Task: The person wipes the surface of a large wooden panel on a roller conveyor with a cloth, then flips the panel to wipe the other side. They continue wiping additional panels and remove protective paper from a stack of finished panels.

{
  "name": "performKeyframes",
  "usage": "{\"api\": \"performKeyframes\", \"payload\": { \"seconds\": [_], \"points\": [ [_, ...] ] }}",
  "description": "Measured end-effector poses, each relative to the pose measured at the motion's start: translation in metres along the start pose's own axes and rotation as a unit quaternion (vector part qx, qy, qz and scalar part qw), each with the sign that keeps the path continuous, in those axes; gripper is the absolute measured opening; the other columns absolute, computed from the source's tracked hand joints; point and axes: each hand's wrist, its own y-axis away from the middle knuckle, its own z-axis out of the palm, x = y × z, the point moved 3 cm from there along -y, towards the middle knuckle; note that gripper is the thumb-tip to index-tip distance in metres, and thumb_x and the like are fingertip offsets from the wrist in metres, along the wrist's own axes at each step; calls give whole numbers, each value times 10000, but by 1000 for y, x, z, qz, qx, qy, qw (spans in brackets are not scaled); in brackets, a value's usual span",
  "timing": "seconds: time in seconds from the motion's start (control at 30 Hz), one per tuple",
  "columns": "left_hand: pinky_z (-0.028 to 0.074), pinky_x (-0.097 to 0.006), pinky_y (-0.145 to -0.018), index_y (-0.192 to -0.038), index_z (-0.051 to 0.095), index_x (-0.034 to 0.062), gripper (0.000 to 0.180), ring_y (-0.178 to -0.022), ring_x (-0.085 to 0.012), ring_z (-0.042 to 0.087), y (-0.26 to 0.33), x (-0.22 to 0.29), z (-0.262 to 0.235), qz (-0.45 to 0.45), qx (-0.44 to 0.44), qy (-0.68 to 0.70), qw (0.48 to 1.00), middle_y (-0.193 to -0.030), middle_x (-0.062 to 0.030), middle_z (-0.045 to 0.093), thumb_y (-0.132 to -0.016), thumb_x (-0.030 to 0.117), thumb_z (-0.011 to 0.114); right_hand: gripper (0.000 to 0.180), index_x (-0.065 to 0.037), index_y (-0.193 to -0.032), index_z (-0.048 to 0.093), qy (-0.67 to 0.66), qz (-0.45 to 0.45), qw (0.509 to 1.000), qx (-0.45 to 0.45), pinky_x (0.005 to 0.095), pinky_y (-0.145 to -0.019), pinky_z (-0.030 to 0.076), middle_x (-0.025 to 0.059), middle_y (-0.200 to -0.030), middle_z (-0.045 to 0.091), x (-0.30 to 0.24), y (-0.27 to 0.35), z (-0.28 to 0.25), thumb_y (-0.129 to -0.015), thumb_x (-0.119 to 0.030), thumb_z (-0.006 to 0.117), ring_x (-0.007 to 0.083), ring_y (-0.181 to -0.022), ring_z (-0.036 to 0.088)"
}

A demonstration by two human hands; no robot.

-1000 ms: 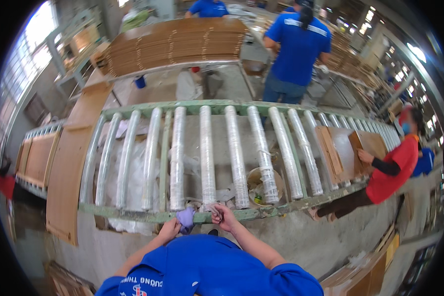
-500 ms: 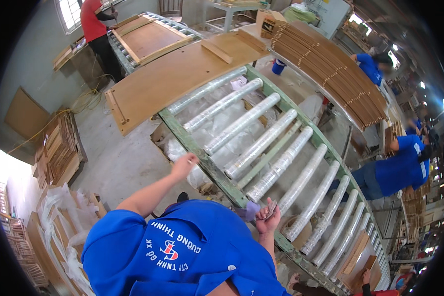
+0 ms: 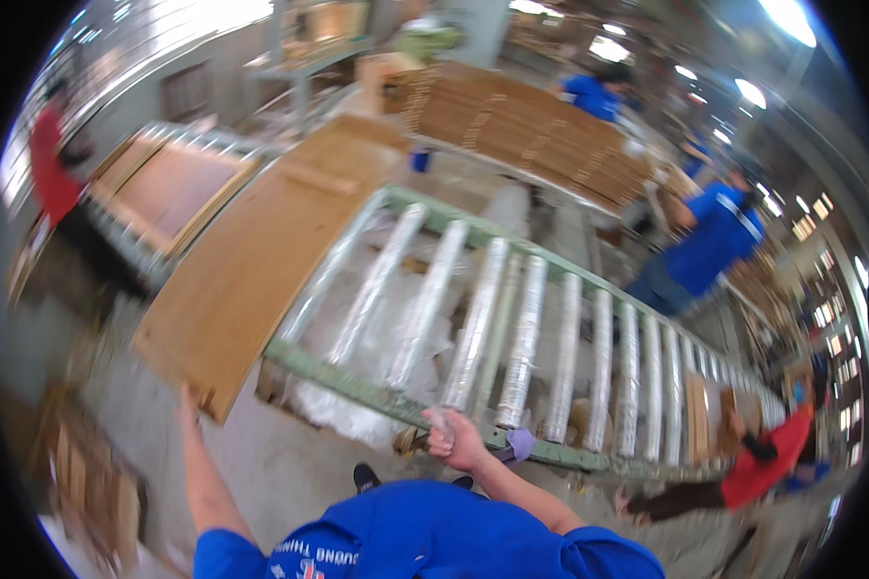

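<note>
A large brown wooden board (image 3: 251, 246) lies across the left end of a roller conveyor with a green frame (image 3: 357, 388) and film-wrapped rollers (image 3: 471, 323). My left hand (image 3: 189, 407) is at the board's near left corner, seeming to touch its edge; motion blurs its fingers. Close to the conveyor's near rail, my right hand (image 3: 459, 442) is closed around a small greyish piece, too blurred to name. Just right of that wrist, a purple cloth-like thing (image 3: 520, 444) hangs at the rail. A narrow wooden strip (image 3: 321, 178) runs across the board's far part.
Brown slatted panels (image 3: 526, 130) lie stacked beyond the conveyor. Left stands another roller table with a framed panel (image 3: 176, 185), beside a person in red (image 3: 53, 164). A person in blue (image 3: 710, 241) and another in red (image 3: 768, 458) work right. Wood pieces (image 3: 92, 482) lie lower left.
My view has swung to the right. My left hand has gone from beside the green rail to the board's near corner. My right hand has moved left along the rail, its fingers now closed tighter.
</note>
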Motion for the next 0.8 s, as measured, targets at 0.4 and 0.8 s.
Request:
{"api": "performKeyframes", "payload": {
  "seconds": [0.4, 0.8],
  "points": [
    [472, -456, -791, -1192, 458, 81, 561, -1001, -257, 542, 6, -42, 17, -195, -95, 64, 974, -1132, -102, 523, -788, 440, 611, 377, -64, -1093, 510, -63, -79, 992, -73, 248, -456, 298, 18, -667, 497, 28, 26, 2, -915, -364, 366, 108, -488, 390],
    [486, -391, -715, -1163, 445, 126, 577, -927, -259, 536, 204, -125, 168, -312, -78, 62, 945, -1088, -99, 521, -717, 428, 649, 396, -58, -1105, 511, -160, -221, 956, -106, 256, -494, 296, 34, -695, 462, 35, 143, -63, -854, -355, 436, 124, -541, 372]
  ]
}}
